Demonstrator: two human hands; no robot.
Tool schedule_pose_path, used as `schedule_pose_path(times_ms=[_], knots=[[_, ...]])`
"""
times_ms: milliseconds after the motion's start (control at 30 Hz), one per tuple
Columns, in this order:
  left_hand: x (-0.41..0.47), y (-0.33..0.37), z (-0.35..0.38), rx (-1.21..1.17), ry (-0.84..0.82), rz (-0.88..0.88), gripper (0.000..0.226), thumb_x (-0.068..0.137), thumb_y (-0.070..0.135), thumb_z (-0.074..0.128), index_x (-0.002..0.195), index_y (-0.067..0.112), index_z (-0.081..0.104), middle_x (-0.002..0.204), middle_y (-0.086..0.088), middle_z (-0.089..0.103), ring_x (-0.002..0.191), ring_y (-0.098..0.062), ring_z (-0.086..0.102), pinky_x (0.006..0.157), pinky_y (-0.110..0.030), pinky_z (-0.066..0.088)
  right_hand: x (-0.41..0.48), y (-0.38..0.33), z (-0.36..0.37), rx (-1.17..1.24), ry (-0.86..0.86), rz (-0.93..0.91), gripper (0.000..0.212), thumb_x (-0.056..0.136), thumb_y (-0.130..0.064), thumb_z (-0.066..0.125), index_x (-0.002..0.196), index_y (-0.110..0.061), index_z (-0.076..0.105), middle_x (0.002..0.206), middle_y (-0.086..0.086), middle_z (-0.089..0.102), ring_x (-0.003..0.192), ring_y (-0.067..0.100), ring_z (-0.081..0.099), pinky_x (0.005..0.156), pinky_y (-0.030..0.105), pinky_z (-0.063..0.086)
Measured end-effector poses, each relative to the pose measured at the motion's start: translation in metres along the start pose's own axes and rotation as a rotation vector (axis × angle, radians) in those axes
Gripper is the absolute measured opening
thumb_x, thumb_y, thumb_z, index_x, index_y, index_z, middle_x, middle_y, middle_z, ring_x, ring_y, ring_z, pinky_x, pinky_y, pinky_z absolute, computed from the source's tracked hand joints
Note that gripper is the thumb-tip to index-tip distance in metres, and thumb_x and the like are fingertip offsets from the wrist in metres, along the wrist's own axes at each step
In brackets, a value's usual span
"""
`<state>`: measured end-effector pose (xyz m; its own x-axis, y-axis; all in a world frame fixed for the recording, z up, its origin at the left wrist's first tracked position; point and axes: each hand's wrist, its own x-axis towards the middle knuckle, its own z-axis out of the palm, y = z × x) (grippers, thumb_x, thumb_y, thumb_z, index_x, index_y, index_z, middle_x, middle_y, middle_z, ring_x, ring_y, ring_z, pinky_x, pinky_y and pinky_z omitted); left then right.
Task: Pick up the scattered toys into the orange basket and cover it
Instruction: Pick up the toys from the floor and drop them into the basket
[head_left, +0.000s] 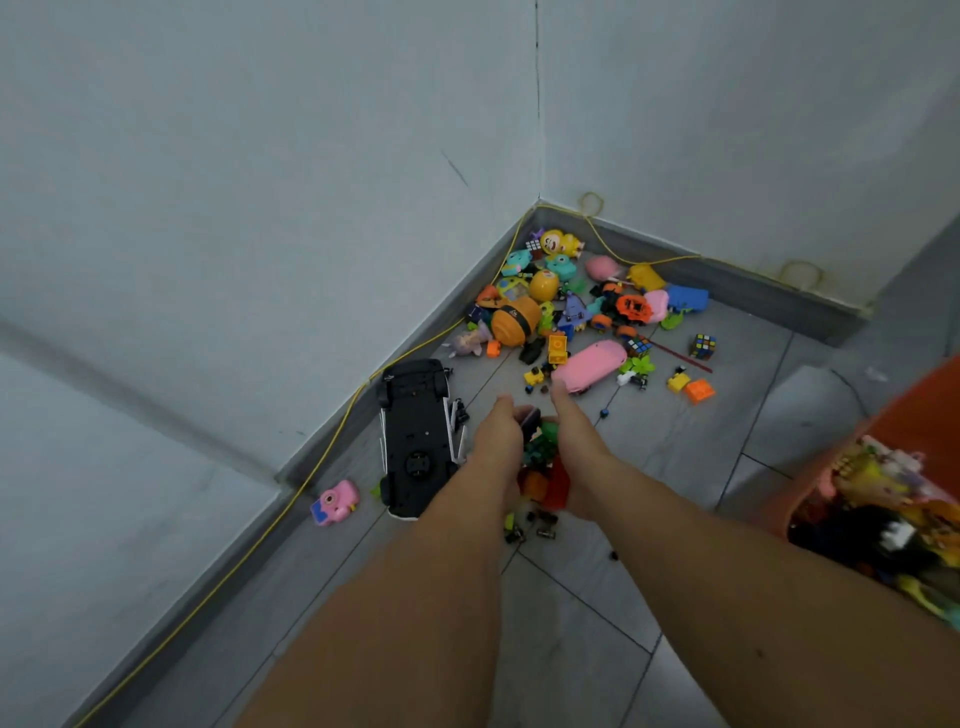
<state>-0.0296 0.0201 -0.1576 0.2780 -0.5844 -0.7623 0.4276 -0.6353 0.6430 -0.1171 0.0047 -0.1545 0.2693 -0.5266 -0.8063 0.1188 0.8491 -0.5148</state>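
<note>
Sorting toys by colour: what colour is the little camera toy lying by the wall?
Pink, with a blue side, seen in the head view: the camera toy.

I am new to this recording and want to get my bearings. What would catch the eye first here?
First, the two bare hands cupped together at the centre, holding a bunch of small green and red plastic toys. Beyond them, a colourful heap of plastic toys fills the room corner. A large black toy car lies upside down on the left, and the orange plastic basket, partly filled, stands at the right edge.
</note>
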Motion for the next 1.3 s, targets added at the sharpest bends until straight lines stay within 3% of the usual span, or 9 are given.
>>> schedule_pose_path(times_ms=[100,233,367,467,600,667,800,1033,1300], knots=[[-0.051,0.021,0.014,-0.071,-0.101,0.024,0.063,0.095,0.069,0.039,0.111,0.020,0.075,0.113,-0.013,0.074,0.107,-0.032,0.069,0.101,-0.054,0.052,-0.054,-0.028,-0.001,-0.038,-0.018,-0.083,0.086,0.080,-0.085,0.052,0.124,-0.013,0.067,0.117,0.021,0.071,0.105,0.037,0.070,0.091,0.051,0.057],[-0.117,0.040,0.048,-0.139,-0.205,0.078,0.071,0.092,0.075,0.039,0.117,0.017,0.072,0.114,-0.016,0.073,0.107,-0.036,0.069,0.099,-0.057,0.052,-0.138,-0.058,-0.022,-0.179,0.043,-0.162,0.077,0.088,-0.081,0.044,0.117,-0.013,0.068,0.104,0.019,0.074,0.082,0.030,0.073,0.052,0.032,0.056],[-0.185,0.031,0.102,-0.167,-0.341,0.117,0.075,0.095,0.074,0.033,0.118,0.015,0.073,0.113,-0.017,0.075,0.107,-0.034,0.071,0.101,-0.054,0.052,-0.215,-0.079,-0.067,-0.275,0.137,-0.238,0.081,0.089,-0.081,0.041,0.112,-0.011,0.073,0.087,0.018,0.075,0.068,0.027,0.072,0.045,0.030,0.055],[-0.227,0.011,0.142,-0.185,-0.426,0.094,0.078,0.092,0.078,0.034,0.121,0.015,0.071,0.113,-0.017,0.075,0.103,-0.034,0.073,0.093,-0.052,0.057,-0.266,-0.087,-0.102,-0.228,0.237,-0.255,0.086,0.076,-0.090,0.047,0.113,-0.015,0.069,0.112,0.020,0.071,0.092,0.034,0.072,0.071,0.044,0.062],[-0.276,-0.019,0.187,-0.176,-0.605,0.049,0.087,0.092,0.080,0.031,0.123,0.007,0.065,0.116,-0.022,0.071,0.102,-0.039,0.072,0.069,-0.038,0.060,-0.258,-0.097,-0.189,-0.182,0.352,-0.288,0.109,0.035,-0.101,0.058,0.119,-0.031,0.058,0.143,0.014,0.058,0.118,0.034,0.064,0.103,0.058,0.047],[-0.293,-0.025,0.200,-0.187,-0.674,0.023,0.091,0.092,0.081,0.030,0.136,0.006,0.060,0.121,-0.023,0.070,0.106,-0.039,0.070,0.075,-0.043,0.061,-0.310,-0.093,-0.188,-0.158,0.381,-0.261,0.103,0.045,-0.100,0.058,0.117,-0.027,0.057,0.142,0.016,0.058,0.113,0.033,0.064,0.101,0.054,0.049],[-0.306,-0.024,0.212,-0.153,-0.704,0.032,0.088,0.094,0.079,0.027,0.151,0.013,0.046,0.145,-0.020,0.054,0.111,-0.036,0.063,0.079,-0.048,0.055,-0.355,-0.093,-0.203,-0.114,0.365,-0.307,0.093,0.085,-0.084,0.042,0.146,-0.013,0.046,0.121,0.023,0.067,0.089,0.037,0.071,0.064,0.044,0.059],[-0.308,-0.029,0.217,-0.114,-0.708,0.032,0.084,0.095,0.078,0.025,0.155,0.020,0.041,0.156,-0.019,0.041,0.136,-0.040,0.049,0.084,-0.053,0.051,-0.354,-0.096,-0.224,-0.045,0.369,-0.269,0.092,0.087,-0.085,0.033,0.137,-0.012,0.056,0.108,0.019,0.059,0.106,0.041,0.060,0.102,0.061,0.045],[-0.297,-0.033,0.218,-0.013,-0.710,0.078,0.082,0.096,0.077,0.020,0.156,0.023,0.040,0.157,-0.019,0.042,0.141,-0.036,0.045,0.115,-0.054,0.032,-0.346,-0.100,-0.224,-0.085,0.449,-0.258,0.089,0.089,-0.084,0.030,0.135,-0.013,0.061,0.101,0.013,0.059,0.085,0.036,0.055,0.092,0.058,0.036]])
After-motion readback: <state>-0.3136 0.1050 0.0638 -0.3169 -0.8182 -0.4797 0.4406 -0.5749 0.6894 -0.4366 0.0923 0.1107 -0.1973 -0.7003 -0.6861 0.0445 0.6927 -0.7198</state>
